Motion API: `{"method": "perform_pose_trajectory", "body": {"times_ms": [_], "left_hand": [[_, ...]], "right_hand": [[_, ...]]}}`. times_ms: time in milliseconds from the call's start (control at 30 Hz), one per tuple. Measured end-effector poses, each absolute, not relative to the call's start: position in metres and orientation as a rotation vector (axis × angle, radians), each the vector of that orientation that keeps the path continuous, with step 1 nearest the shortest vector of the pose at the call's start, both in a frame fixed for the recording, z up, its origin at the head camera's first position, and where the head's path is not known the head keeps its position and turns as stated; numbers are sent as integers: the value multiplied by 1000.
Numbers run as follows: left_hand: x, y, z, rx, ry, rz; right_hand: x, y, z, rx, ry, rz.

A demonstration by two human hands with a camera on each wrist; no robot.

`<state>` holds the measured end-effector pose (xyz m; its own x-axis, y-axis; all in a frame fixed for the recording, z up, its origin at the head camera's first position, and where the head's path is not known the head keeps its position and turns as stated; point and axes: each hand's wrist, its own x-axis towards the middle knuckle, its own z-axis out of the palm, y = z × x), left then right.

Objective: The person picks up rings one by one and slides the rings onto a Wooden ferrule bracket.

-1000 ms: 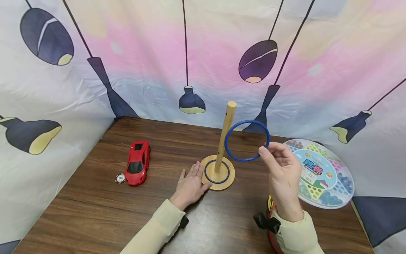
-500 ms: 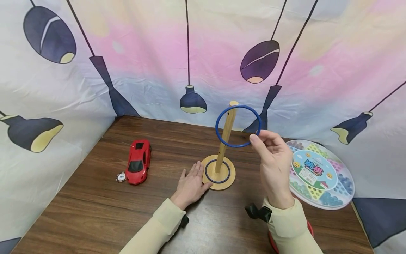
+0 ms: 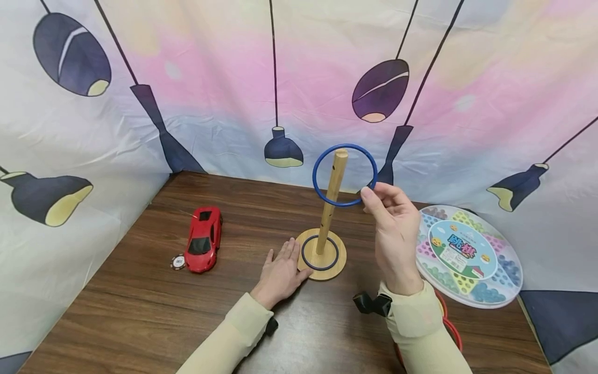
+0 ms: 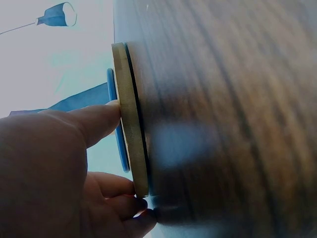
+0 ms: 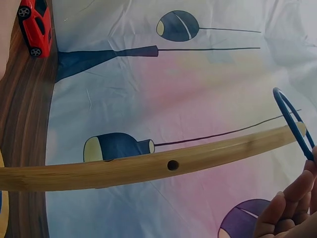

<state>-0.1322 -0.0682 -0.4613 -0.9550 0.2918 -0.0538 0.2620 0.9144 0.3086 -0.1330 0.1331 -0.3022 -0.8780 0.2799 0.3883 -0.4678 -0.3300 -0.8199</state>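
Observation:
My right hand (image 3: 397, 236) pinches a blue ring (image 3: 315, 175) between thumb and fingertips at the top of an upright wooden post (image 3: 325, 221). In the right wrist view the ring (image 5: 286, 113) is seen nearly edge-on, and the post's tip appears to be within it. A round wooden base (image 3: 340, 265) carries the post, and a second blue ring (image 3: 320, 269) lies flat on it around the post. Beside the base, my left hand (image 3: 280, 272) lies with straight fingers against the rim. The left wrist view shows its thumb touching the base (image 4: 131, 124).
A red toy car (image 3: 203, 241) and a poker chip (image 3: 178, 262) sit on the table at left. On the right lies a round Chinese checkers set (image 3: 467, 254). Red rings (image 3: 455, 332) are partly hidden under my right forearm. A patterned cloth (image 3: 224, 78) hangs behind the table.
My right hand has moved left and up with the blue ring, from right of the post to its top. My left hand has stayed at the base.

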Motion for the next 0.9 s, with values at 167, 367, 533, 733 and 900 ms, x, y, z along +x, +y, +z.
{"method": "perform_pose_trajectory", "body": {"times_ms": [167, 367, 533, 733, 900], "left_hand": [[-131, -68, -461, 429, 2973, 452], [-132, -68, -461, 431, 2972, 449], [-131, -68, -461, 434, 2974, 465], [-131, -68, -462, 437, 2976, 471], [-131, -68, -462, 437, 2979, 461]], "right_hand": [[-138, 133, -307, 201, -1485, 2235], [-143, 133, -310, 171, -1540, 2212], [-145, 135, -316, 124, -1587, 2204], [-148, 137, -331, 49, -1721, 2183], [-148, 139, -347, -19, -1915, 2165]]}}
